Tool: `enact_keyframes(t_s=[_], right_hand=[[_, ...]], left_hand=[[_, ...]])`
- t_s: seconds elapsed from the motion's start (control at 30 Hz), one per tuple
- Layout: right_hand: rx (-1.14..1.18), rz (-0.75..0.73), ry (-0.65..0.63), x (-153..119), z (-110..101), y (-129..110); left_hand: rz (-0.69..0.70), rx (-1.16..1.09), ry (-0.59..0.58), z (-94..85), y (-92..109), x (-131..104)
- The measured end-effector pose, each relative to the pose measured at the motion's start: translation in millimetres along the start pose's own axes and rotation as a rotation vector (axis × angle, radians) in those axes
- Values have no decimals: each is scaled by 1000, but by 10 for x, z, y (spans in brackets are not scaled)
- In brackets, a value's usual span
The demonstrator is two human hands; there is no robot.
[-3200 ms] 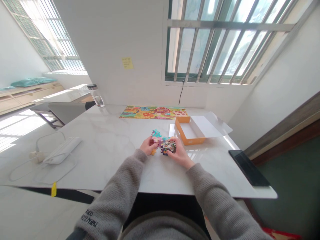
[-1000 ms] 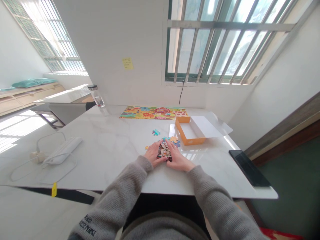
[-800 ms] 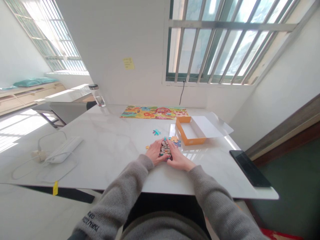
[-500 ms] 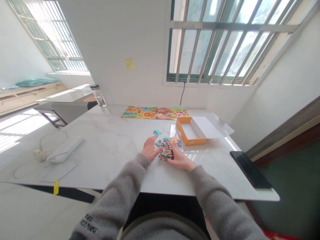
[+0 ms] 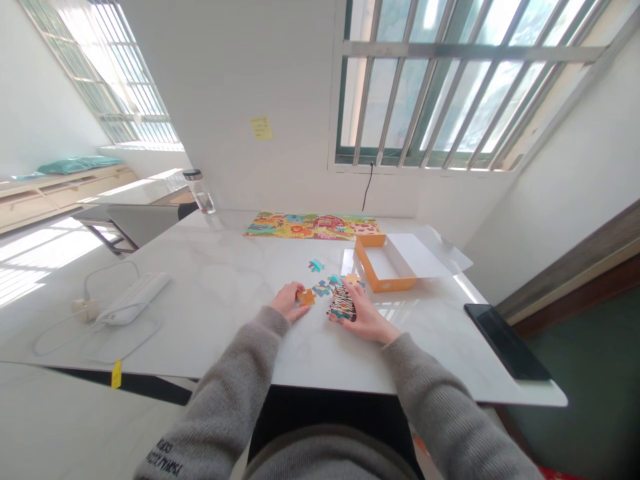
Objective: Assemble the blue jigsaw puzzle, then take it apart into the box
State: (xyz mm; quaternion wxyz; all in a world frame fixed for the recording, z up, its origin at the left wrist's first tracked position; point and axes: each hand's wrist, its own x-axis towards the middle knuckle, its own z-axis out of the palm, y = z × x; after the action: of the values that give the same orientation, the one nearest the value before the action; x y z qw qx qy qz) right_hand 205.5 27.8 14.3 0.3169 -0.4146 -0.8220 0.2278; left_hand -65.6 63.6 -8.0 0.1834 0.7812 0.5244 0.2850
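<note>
On the white table, my left hand [image 5: 289, 303] pinches an orange puzzle piece [image 5: 308, 298] between thumb and fingers, low over the surface. A short way to the right, my right hand [image 5: 369, 319] is wrapped round a stack of puzzle pieces [image 5: 342, 305] whose top shows black-and-white stripes. Just beyond the stack lie a blue puzzle piece [image 5: 321, 288], a teal one [image 5: 315, 265] by itself, and some others partly covered by my right fingers.
An orange box [image 5: 367, 267] with its white lid folded back stands at the right. Behind lies a colourful picture strip [image 5: 313, 225]. A black tablet [image 5: 505, 341] rests near the right edge; a power strip [image 5: 135, 300] with cables and a bottle [image 5: 201, 193] are at the left.
My left hand has drawn away from the stack to the left and now has the orange piece. My right hand, with the stack, has shifted slightly right.
</note>
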Motion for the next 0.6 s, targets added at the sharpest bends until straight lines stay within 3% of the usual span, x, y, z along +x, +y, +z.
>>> enact_keyframes(t_s=[0.13,0.37,0.6], right_hand=[[-54,-30,21,182,109,100],[-109,-36,68,621,220,243],[-74,-42,115,491,239,174]], left_hand=[[47,-170,-22,33,48,1],[56,-159,134,26,28,6],[192,-181,212,13,102,13]])
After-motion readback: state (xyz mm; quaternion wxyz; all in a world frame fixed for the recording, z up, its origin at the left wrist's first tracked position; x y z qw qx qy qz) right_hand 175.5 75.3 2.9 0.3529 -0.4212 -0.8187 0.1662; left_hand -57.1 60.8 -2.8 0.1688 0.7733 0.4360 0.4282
